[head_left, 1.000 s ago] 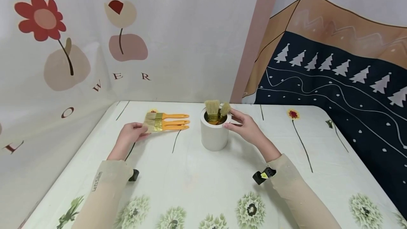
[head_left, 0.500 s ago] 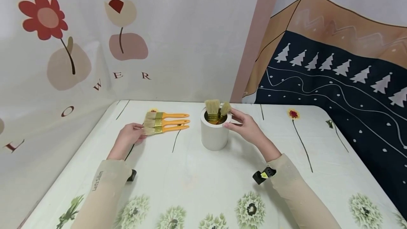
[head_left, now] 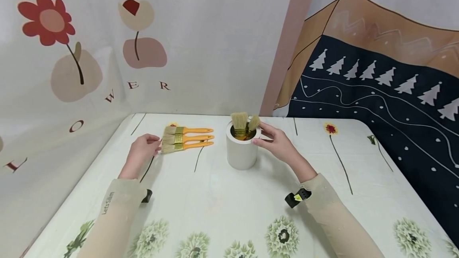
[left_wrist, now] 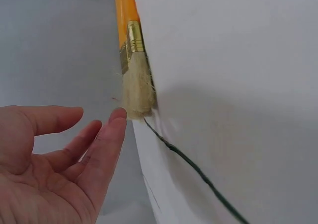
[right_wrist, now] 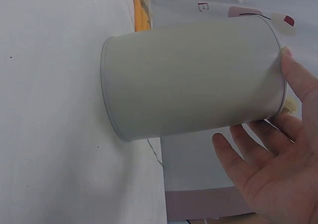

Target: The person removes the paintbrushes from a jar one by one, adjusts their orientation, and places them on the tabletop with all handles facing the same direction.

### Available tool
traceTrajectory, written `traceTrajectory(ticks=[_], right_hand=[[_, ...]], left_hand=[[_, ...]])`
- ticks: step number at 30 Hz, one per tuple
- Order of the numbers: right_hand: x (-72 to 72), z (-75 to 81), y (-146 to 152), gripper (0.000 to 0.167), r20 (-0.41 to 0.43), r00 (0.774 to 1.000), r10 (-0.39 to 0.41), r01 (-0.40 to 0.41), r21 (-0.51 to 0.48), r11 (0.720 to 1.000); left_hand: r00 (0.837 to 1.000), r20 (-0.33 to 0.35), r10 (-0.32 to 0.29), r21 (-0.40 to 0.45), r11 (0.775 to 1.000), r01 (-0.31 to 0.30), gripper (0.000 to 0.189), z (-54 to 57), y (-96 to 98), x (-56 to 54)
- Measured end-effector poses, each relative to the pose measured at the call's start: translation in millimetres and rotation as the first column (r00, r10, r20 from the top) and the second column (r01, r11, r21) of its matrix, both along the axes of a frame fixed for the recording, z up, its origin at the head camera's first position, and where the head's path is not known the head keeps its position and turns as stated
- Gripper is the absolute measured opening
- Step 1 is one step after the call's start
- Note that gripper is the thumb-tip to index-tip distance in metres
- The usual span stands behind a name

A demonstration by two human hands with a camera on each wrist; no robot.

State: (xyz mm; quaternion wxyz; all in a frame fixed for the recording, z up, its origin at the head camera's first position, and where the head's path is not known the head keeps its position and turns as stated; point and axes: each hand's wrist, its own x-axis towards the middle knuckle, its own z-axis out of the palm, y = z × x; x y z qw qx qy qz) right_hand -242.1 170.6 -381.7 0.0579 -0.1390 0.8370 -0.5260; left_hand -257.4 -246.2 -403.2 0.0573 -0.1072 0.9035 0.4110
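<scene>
My left hand [head_left: 143, 151] is by the bristle ends of three flat paintbrushes with orange handles and gold-coloured ferrules [head_left: 179, 138]; its thumb stands apart from the loosely bent fingers, with nothing between them. I cannot tell whether a fingertip touches the bristles. The three brushes lie side by side on the white flower-printed tablecloth [head_left: 215, 202], handles towards the white cylindrical container [head_left: 242, 156]. My right hand [head_left: 277, 142] holds that upright container at its rim, thumb on the near side, fingers spread round the far side. Inside it, bristles up, stand a wide pale-bristled brush [head_left: 239, 120] and a tilted pale-bristled brush [head_left: 254, 122].
</scene>
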Motion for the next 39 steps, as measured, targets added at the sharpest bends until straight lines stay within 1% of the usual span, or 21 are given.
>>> traceTrajectory(ticks=[8, 12, 15, 19, 23, 27, 32, 34, 39], right_hand=[[0.5, 0.0, 0, 0.075, 0.005, 1.000, -0.005, 0.004, 0.008, 1.000], [0.5, 0.1, 0, 0.076, 0.007, 1.000, -0.007, 0.007, 0.010, 1.000], [0.3, -0.2, 1, 0.076, 0.006, 1.000, -0.005, 0.005, 0.010, 1.000], [0.1, -0.5, 1, 0.075, 0.005, 1.000, -0.002, 0.002, 0.005, 1.000], [0.0, -0.7, 1, 0.075, 0.005, 1.000, -0.002, 0.002, 0.004, 1.000], [-0.1, -1.1, 1, 0.076, 0.006, 1.000, -0.006, 0.006, 0.008, 1.000], [-0.4, -1.9, 1, 0.076, 0.008, 1.000, -0.007, 0.007, 0.004, 1.000], [-0.6, -2.1, 1, 0.076, 0.010, 1.000, -0.007, 0.007, 0.002, 1.000], [-0.9, -2.3, 1, 0.076, 0.009, 1.000, -0.004, 0.004, 0.000, 1.000]], left_hand=[[0.999, -0.051, 0.003, -0.054, 0.999, -0.006, 0.042, 8.1, 5.4, -6.6], [0.997, -0.075, -0.002, -0.034, 0.999, 0.000, 0.041, 12.2, 10.6, -8.5], [0.995, -0.097, -0.017, -0.018, 1.000, 0.015, 0.040, 16.2, 14.6, -9.3], [0.991, -0.129, -0.044, -0.016, 0.999, 0.042, 0.038, 21.6, 20.8, -10.4], [0.988, -0.144, -0.059, -0.009, 0.998, 0.059, 0.037, 26.5, 29.0, -11.6], [0.988, -0.144, -0.063, 0.027, 0.997, 0.067, 0.036, 30.1, 37.8, -13.4], [0.983, -0.166, -0.081, 0.065, 0.994, 0.093, 0.038, 32.8, 47.7, -15.7], [0.980, -0.177, -0.086, 0.078, 0.992, 0.101, 0.038, 33.1, 51.7, -16.4], [0.977, -0.188, -0.097, 0.140, 0.982, 0.124, 0.041, 31.2, 61.8, -19.1]])
